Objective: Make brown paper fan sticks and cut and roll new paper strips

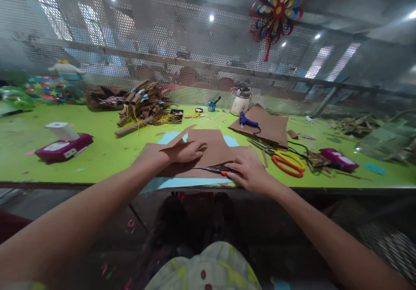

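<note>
Crosswise, slim tool (217, 169) points left; right grip (248, 169) closed on it, left grip (186, 151) unclear.

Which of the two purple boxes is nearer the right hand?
The purple box to the right of the yellow-and-orange-handled scissors, on the right hand's side. The other box, with a white block on top, sits far left.

White lights (211, 18) glare beyond the right hand (248, 169); the surface (104, 151) around it is bright, the floor (113, 244) below dim, edges stretched.
</note>
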